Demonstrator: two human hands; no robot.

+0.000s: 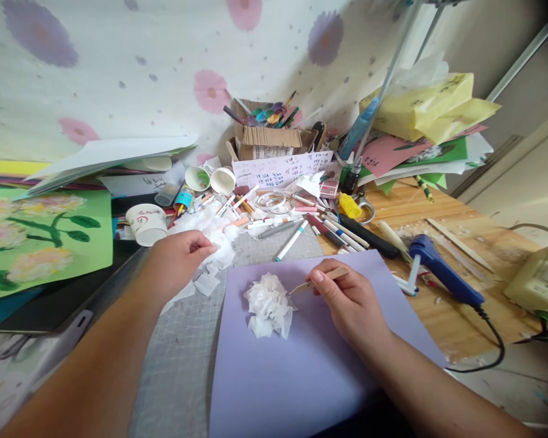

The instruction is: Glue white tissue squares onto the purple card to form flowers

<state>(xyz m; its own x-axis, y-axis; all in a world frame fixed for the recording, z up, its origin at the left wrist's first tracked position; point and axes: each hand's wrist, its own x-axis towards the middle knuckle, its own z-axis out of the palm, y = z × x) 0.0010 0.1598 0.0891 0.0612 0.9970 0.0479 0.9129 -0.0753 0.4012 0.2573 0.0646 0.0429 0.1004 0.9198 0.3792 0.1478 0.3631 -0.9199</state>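
Taking twelve o'clock as straight away from the wearer, the wooden surface (pixel 466 304) shows mainly from one to four o'clock, with the purple sheet (pixel 292 383) nearer the middle. The sheet looks loose, so a dragging forearm could skew it. Outside its two o'clock side lies the blue glue gun (pixel 442 267); its cable (pixel 495 347) curls past the four o'clock corner, where a sleeveless right arm might snag it and pull the gun over.

At ten o'clock from the sheet, light tissue scraps (pixel 205 283) are heaped loosely; a brush or draught could scatter them. The right hand (pixel 347 298) is closed around a wooden stick, while the left hand (pixel 182 261) has fingers curled and tips gathered at the scraps; whether it grips one I cannot tell.

The tissue cluster (pixel 268 301) sits towards the sheet's ten o'clock. Its thin folds could flatten or tear if the wooden stick (pixel 322 281), its tip reaching in from three o'clock, presses hard.
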